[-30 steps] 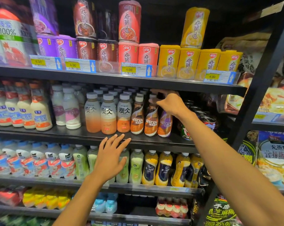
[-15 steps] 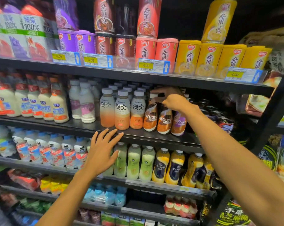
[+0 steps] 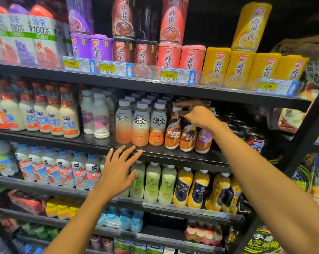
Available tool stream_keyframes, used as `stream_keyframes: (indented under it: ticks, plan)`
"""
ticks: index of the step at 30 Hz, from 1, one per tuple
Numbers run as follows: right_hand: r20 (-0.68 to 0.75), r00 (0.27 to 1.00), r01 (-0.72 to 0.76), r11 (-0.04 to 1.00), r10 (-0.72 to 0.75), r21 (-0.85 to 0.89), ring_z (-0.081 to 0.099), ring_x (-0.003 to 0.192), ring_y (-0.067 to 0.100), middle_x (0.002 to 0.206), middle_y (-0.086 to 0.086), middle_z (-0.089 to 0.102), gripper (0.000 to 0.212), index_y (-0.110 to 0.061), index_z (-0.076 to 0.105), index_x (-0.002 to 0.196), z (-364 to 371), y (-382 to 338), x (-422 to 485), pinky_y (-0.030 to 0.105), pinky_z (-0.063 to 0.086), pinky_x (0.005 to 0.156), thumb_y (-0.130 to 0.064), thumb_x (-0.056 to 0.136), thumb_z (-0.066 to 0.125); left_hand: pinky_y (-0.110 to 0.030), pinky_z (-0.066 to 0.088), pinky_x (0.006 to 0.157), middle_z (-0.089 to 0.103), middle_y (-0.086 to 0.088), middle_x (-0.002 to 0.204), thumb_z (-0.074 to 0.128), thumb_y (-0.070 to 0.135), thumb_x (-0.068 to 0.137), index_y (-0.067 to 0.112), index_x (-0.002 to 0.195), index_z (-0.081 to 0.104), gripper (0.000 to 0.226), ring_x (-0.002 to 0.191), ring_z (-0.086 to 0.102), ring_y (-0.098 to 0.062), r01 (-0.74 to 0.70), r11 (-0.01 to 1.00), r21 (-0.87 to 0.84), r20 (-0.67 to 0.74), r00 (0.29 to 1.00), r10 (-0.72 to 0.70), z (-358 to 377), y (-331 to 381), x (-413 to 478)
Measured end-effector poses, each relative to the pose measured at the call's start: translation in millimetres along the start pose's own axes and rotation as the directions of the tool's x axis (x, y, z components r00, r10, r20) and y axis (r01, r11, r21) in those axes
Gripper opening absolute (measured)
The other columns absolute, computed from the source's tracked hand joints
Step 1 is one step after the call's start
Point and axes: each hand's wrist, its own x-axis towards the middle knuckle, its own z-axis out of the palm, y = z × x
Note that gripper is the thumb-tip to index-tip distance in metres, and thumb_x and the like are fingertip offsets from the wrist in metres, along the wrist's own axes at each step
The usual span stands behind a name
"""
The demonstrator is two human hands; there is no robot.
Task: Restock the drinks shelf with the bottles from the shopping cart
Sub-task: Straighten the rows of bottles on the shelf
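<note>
Black shelf point(image 3: 100, 143), crowded with bottles point(image 3: 140, 125)

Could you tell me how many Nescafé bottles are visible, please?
3 in a front row: left brown bottle, its cap pinched by the right hand; middle brown bottle; right purple bottle. More may hide behind.

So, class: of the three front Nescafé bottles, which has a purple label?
The rightmost Nescafé bottle; the other two Nescafé bottles, to its left, wear brown-and-orange labels.
</note>
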Motion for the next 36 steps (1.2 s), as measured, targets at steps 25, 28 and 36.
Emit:
stream_keyframes:
  ticks: [25,28,36]
  plan:
    - [0.026,0.993,0.115,0.972,-0.111,-0.204,0.064,0.122,0.029,0.138,0.004,0.068,0.047,-0.028,0.065,0.137,40.5,-36.9,42.5,0.043,0.053,0.104,-0.043,0.094,0.072,-0.057,0.012,0.124,0.035,0.008,0.162,0.060,0.038,0.085,0.043,0.157,0.027,0.079,0.150,0.028,-0.029,-0.001,1.000,-0.025,-0.006,1.000,0.001,2.4,-4.8,0.2]
    - [0.029,0.991,0.132,0.975,-0.129,-0.179,0.064,0.122,0.027,0.137,0.004,0.068,0.047,-0.025,0.066,0.136,38.9,-36.5,39.0,0.042,0.053,0.104,-0.043,0.093,0.073,-0.057,0.012,0.124,0.035,0.008,0.162,0.058,0.039,0.086,0.043,0.157,0.026,0.078,0.150,0.027,-0.029,0.000,1.000,-0.029,-0.007,1.000,0.000,2.8,-5.1,0.2]
    - [-0.016,0.991,0.127,0.979,-0.132,-0.160,0.067,0.116,0.026,0.133,0.005,0.070,0.049,-0.023,0.069,0.134,40.3,-39.4,32.8,0.041,0.055,0.101,-0.044,0.090,0.076,-0.057,0.012,0.124,0.035,0.007,0.162,0.058,0.040,0.086,0.043,0.157,0.027,0.078,0.150,0.027,-0.029,0.001,1.000,-0.023,-0.010,1.000,-0.002,2.8,-4.1,0.6]
